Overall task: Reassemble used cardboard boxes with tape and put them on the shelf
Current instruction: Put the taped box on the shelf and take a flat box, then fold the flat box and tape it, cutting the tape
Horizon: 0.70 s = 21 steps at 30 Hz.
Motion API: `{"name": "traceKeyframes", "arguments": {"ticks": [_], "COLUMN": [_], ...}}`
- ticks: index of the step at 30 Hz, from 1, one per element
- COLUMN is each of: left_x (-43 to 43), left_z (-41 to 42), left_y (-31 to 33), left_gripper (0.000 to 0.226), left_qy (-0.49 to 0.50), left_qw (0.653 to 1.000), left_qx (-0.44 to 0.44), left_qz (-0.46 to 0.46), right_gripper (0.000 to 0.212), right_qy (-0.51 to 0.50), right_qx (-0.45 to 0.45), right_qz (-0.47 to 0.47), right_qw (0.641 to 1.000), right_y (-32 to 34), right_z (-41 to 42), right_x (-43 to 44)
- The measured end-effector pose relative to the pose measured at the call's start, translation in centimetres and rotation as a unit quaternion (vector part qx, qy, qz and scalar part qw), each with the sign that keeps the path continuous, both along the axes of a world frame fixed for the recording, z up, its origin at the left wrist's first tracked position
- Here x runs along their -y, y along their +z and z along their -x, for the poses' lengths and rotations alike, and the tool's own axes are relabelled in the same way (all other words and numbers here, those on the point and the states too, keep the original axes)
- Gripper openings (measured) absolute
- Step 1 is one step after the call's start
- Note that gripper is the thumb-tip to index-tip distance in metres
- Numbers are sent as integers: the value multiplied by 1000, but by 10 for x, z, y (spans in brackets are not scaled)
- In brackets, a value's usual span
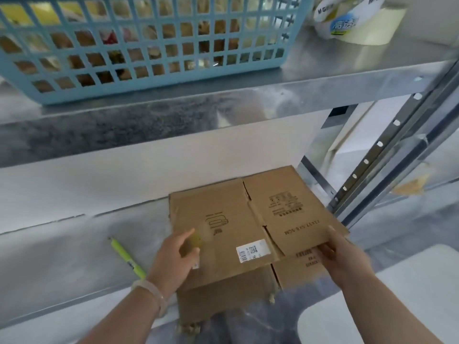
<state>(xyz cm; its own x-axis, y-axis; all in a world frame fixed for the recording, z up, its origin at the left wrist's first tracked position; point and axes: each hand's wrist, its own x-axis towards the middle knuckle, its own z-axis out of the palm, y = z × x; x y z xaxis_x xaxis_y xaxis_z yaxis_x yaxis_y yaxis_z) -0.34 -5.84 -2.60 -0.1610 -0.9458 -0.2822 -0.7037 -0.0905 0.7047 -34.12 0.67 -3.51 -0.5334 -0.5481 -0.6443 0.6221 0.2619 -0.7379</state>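
While sitting on upper shelf (248,95), basket (139,53): blue plastic mesh, far left; brown and yellow contents behind grid, not identifiable.
pen (126,258): yellow-green, lies on lower shelf (62,256), left of box, apart from it.
left hand (178,254): over left panel of box, motion-blurred; yellowish smear by fingertips; clamped or loose, cannot tell.
bracelet (149,288): pale, on left wrist.
cardboard box (231,207): flattened, on lower shelf right of centre, near end overhangs front edge; printed faces up, text upside down to camera; another cardboard layer pokes out beneath at near side.
label (252,250): white, barcode plus QR code, stuck on near part of left panel, between the two hands.
right hand (340,254): clamped on right flap of box at near corner, thumb on top, fingers underneath.
tape roll (352,18): on upper shelf, right of basket, not touching it; white core with blue print, blurred.
upright (372,157): metal post with row of holes, just right of box.
white surface (397,306): bottom right of view, rounded corner, partly covered by right forearm.
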Motion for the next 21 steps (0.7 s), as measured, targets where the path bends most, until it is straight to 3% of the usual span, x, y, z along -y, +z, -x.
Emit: {"name": "traceKeyframes", "arguments": {"ticks": [6,11,15,17,18,21], "left_x": [-5,-5,-1,-4,-6,-14], "left_z": [-15,-14,-19,-27,-34,-62], "left_y": [-3,2,4,13,18,34], "left_gripper": [51,43,62,32,19,20], "left_qy": [75,177,277,259,251,252], "left_qw": [997,973,920,927,930,924], "left_qx": [3,-127,-257,-263,-267,-286], "left_qz": [-1,-75,-105,-65,-43,5], "right_gripper": [27,34,47,44,50,86], "right_qy": [64,88,139,190,224,344], "right_qx": [1,12,-5,-16,-23,-49], "right_qz": [55,97,128,128,117,98], "right_qw": [996,991,982,973,967,933], "right_y": [18,20,23,27,31,49], "right_z": [8,13,15,18,17,9], "right_x": [-1,-24,-42,-47,-47,-38]}}
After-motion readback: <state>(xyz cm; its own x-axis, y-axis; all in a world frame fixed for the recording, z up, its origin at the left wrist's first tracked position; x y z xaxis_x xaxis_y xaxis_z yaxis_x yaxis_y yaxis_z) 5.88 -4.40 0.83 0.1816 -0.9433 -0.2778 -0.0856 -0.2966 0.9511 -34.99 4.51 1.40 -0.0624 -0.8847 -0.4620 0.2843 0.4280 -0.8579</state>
